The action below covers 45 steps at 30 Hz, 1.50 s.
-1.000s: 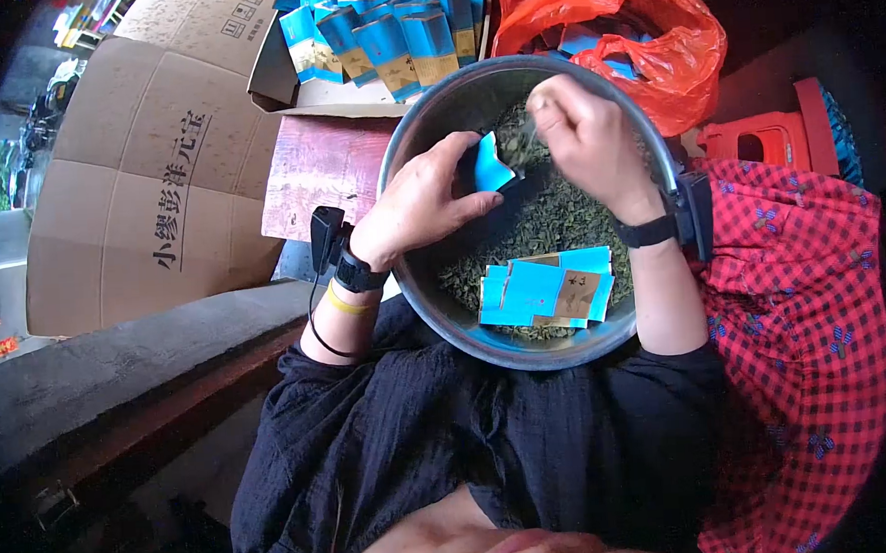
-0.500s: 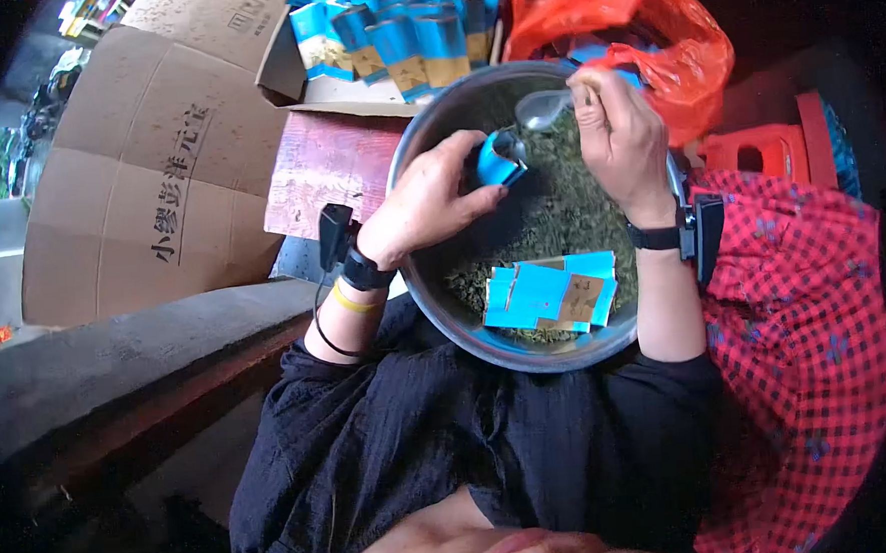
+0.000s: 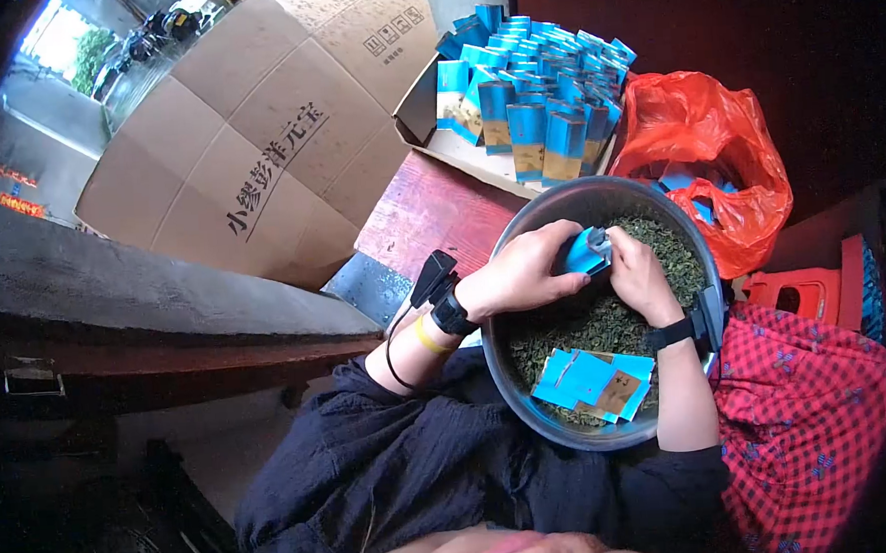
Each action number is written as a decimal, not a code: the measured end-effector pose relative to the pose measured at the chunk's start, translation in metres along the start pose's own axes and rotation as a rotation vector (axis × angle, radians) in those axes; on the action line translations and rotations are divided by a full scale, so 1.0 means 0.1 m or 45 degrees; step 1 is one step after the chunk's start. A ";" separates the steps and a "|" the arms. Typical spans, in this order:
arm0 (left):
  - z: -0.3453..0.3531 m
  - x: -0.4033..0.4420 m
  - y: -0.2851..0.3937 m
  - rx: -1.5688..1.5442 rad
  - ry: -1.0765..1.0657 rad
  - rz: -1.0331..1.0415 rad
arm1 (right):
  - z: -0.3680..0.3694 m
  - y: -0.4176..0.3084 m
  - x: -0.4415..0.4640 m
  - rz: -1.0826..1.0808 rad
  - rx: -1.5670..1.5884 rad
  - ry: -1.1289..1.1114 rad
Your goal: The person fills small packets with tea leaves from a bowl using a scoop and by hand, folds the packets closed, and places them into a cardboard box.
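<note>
My left hand (image 3: 519,275) is wrapped round a small blue packet (image 3: 584,253) above a metal basin (image 3: 509,393), its mouth facing right. My right hand (image 3: 641,274) is closed right at that mouth, holding a clear plastic spoon (image 3: 600,237) that is mostly hidden by the fingers and the packet. Dark green dried leaves (image 3: 606,320), which look like tea, fill the basin beneath both hands. Several flat blue and gold packets (image 3: 594,381) lie on the leaves at the basin's near side.
Many blue and gold packets stand in a cardboard tray (image 3: 465,153) beyond the basin. A red plastic bag (image 3: 701,128) with blue pieces inside is at the far right. A big cardboard sheet (image 3: 246,152) leans at left; a red stool (image 3: 795,293) stands at right.
The view has shifted, so the basin and tray appear lower and further right. My right hand has brought the spoon from above the leaves to the packet's mouth. My left hand keeps its hold.
</note>
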<state>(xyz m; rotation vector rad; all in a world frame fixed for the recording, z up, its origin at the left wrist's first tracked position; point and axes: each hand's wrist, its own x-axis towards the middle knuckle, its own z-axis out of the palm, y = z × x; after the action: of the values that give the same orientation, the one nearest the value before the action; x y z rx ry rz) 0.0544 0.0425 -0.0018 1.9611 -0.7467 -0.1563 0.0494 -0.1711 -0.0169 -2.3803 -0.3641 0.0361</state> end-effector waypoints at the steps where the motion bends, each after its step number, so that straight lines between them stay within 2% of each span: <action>1: 0.00 0.01 0.01 -0.002 -0.001 0.004 | -0.08 -0.03 0.00 0.070 0.076 0.017; 3: -0.02 0.01 0.02 -0.019 -0.050 -0.043 | -0.15 0.02 0.01 0.149 0.303 0.093; 4: -0.01 0.01 0.02 -0.024 -0.052 -0.046 | -0.23 0.04 0.00 0.191 0.292 0.135; 7: 0.00 0.01 0.00 0.067 -0.052 -0.038 | -0.41 0.07 -0.01 0.135 0.483 0.319; 10: 0.00 0.02 -0.02 0.059 -0.066 -0.038 | -0.52 -0.03 -0.05 0.048 0.497 0.545; 14: 0.01 0.02 -0.01 0.098 -0.062 -0.009 | -0.52 -0.19 -0.10 -0.075 0.513 0.561; 18: 0.03 0.01 -0.02 0.136 -0.028 0.043 | -0.42 -0.33 -0.13 -0.159 0.053 0.342; 20: 0.00 0.02 0.02 0.129 -0.064 -0.001 | -0.37 -0.46 -0.11 -0.459 -0.095 0.344; 26: -0.01 0.02 0.04 0.103 -0.064 -0.021 | -0.49 -0.60 -0.16 -0.651 -0.343 0.447; 30: 0.00 0.01 0.02 0.125 -0.055 -0.004 | -0.53 -0.54 -0.17 -0.599 -0.348 0.601; 32: -0.01 0.02 0.03 0.105 -0.048 0.003 | -0.52 -0.47 -0.16 -0.389 -0.383 0.722; 33: -0.01 0.01 0.04 0.085 -0.037 0.006 | -0.53 -0.44 -0.16 -0.278 -0.401 0.670; 36: 0.00 0.00 0.02 0.061 -0.036 -0.050 | -0.41 -0.27 -0.10 -0.184 -0.342 0.592; 37: 0.04 0.00 -0.02 0.017 -0.008 -0.076 | -0.33 -0.21 -0.12 -0.109 -0.283 0.467; 38: 0.06 0.01 -0.07 0.044 0.060 0.030 | -0.23 -0.19 -0.11 -0.031 -0.217 0.347; 40: 0.04 0.01 0.00 -0.009 0.052 -0.046 | 0.00 -0.04 -0.10 -0.025 -0.210 0.027; 43: 0.00 0.02 0.08 -0.213 -0.070 -0.303 | 0.08 -0.07 -0.08 -0.042 -0.201 -0.001; 45: 0.01 0.03 0.08 -0.164 -0.065 -0.261 | -0.01 -0.05 -0.06 0.030 -0.141 0.007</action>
<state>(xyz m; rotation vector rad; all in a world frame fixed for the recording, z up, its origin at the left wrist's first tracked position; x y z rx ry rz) 0.0531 0.0375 0.0056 1.9131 -0.5531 -0.3700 0.0427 -0.1697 -0.0135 -2.4937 -0.3437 0.0206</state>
